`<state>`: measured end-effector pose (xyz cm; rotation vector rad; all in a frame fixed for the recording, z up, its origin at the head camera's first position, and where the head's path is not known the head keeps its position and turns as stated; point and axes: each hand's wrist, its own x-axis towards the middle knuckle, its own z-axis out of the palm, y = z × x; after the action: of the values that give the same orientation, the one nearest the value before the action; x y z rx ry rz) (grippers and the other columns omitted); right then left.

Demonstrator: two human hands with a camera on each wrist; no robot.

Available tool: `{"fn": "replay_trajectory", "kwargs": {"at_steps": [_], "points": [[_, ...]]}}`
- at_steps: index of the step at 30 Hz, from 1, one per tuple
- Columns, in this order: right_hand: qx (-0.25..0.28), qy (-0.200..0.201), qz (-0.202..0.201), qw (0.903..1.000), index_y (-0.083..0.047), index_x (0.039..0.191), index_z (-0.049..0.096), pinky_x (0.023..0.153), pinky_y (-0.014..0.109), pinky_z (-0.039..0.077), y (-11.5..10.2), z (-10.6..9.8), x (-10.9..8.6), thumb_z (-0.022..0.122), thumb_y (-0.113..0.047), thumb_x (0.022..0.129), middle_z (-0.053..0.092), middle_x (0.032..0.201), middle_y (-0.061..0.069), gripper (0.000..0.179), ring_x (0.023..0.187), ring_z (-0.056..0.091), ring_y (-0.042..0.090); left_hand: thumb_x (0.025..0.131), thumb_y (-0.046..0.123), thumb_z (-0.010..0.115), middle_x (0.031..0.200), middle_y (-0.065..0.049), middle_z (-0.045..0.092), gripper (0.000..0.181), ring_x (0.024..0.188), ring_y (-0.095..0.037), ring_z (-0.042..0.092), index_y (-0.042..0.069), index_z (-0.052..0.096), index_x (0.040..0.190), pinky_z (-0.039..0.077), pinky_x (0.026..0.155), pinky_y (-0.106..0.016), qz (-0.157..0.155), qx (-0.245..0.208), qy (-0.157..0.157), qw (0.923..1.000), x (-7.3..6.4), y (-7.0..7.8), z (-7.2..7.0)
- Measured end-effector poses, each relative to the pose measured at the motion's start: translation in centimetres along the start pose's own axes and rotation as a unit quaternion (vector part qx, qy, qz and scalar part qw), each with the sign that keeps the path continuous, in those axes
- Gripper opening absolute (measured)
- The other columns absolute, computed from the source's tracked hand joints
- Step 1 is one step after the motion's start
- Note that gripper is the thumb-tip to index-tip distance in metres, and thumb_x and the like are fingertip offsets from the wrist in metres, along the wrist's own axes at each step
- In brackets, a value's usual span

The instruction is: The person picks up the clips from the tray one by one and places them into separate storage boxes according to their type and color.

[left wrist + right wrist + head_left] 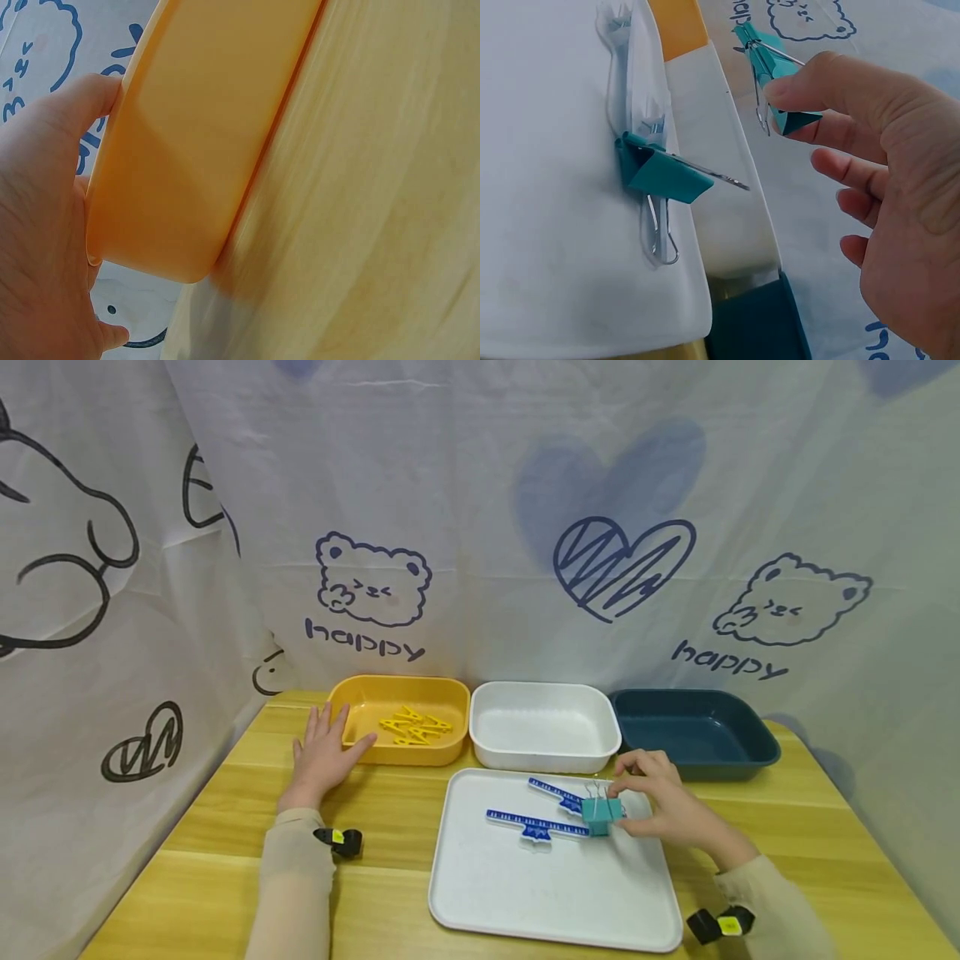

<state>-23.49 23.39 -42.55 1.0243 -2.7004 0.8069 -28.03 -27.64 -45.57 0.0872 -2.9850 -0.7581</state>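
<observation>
Head view — right hand (663, 806) pinches a teal clip (602, 811); left hand (322, 762), spread open, touches the yellow bin (408, 756).

Passage runs free over the near half of the tray (555, 893); a teal clip (669, 178), blue strips (536, 828) and the white bin (546, 762) obstruct beyond.

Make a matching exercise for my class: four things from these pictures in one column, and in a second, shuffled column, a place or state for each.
Column one
1. Left hand
2. Right hand
3. Yellow clips
4. Blue strips

Column two
A. Lying on the white tray
B. Touching the rim of the orange bin
C. Pinching a teal binder clip
D. Lying inside the orange bin

Right pairs: 1-B, 2-C, 3-D, 4-A
</observation>
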Motion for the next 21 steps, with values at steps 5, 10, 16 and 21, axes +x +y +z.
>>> {"fn": "replay_trajectory", "kwargs": {"at_steps": [5, 10, 16, 21], "points": [[0.002, 0.006, -0.016, 0.9999, -0.027, 0.088, 0.069, 0.087, 0.046, 0.026, 0.1, -0.1, 1.0, 0.085, -0.011, 0.067, 0.051, 0.111, -0.002, 0.031, 0.108, 0.031, 0.020, 0.092, 0.070, 0.039, 0.164, -0.020, -0.004, 0.092, 0.150, -0.042, -0.012, 0.011, 0.011, 0.158, 0.000, 0.110, -0.077, -0.002, 0.000, -0.002, 1.0000, -0.1, 0.0, 0.0], [0.010, -0.007, -0.005, 0.9999, -0.023, 0.090, 0.071, 0.089, 0.047, 0.025, -0.4, -0.4, 2.0, 0.085, -0.013, 0.069, 0.050, 0.111, -0.002, 0.027, 0.109, 0.031, 0.022, 0.092, 0.070, 0.039, 0.164, -0.019, -0.004, 0.092, 0.151, -0.041, -0.013, 0.011, 0.011, 0.158, 0.000, 0.110, -0.076, -0.004, -0.003, -0.002, 1.0000, -0.1, 0.1, 0.0], [0.007, -0.023, 0.016, 0.9996, -0.021, 0.092, 0.073, 0.090, 0.047, 0.029, -0.8, -0.6, 3.0, 0.083, -0.016, 0.072, 0.050, 0.116, -0.001, 0.023, 0.114, 0.031, 0.026, 0.093, 0.069, 0.040, 0.164, -0.020, -0.003, 0.091, 0.151, -0.041, -0.011, 0.011, 0.013, 0.158, 0.000, 0.110, -0.077, -0.003, -0.005, 0.000, 1.0000, -0.3, 0.3, -0.1], [0.003, -0.024, 0.021, 0.9995, -0.020, 0.093, 0.073, 0.091, 0.048, 0.028, -0.6, -0.6, 3.6, 0.082, -0.016, 0.072, 0.050, 0.117, 0.001, 0.023, 0.115, 0.031, 0.026, 0.092, 0.069, 0.041, 0.165, -0.019, -0.002, 0.091, 0.151, -0.041, -0.009, 0.011, 0.014, 0.158, 0.001, 0.110, -0.076, -0.004, -0.009, 0.005, 0.9999, -0.2, 0.3, -0.1]]}}
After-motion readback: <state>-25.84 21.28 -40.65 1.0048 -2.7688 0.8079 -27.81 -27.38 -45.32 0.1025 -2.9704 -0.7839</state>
